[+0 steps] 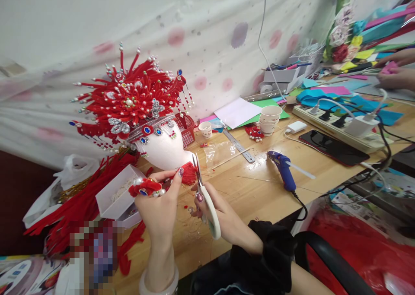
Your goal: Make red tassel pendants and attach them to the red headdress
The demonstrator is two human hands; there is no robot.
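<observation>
My left hand (162, 204) is closed on a red tassel (187, 174), pinched between thumb and fingers. A red ornament with pearls and a blue gem (145, 187) rests against the same hand. White-handled scissors (212, 217) are in my right hand (215, 210), their blades pointing up beside the tassel's fanned end. Whether the blades touch the threads I cannot tell. Just behind my hands stands a white mannequin head (165, 146), wearing a red headdress (129, 98) with pearls, silver butterflies and blue gems.
A blue glue gun (282, 169) lies on the wooden table (249, 200), near a steel ruler (239, 146), paper cups (269, 120), a phone (333, 147) and a power strip (343, 126). White boxes (118, 187) and red strips (87, 195) sit left. Another person's hands (397, 70) hold pink material.
</observation>
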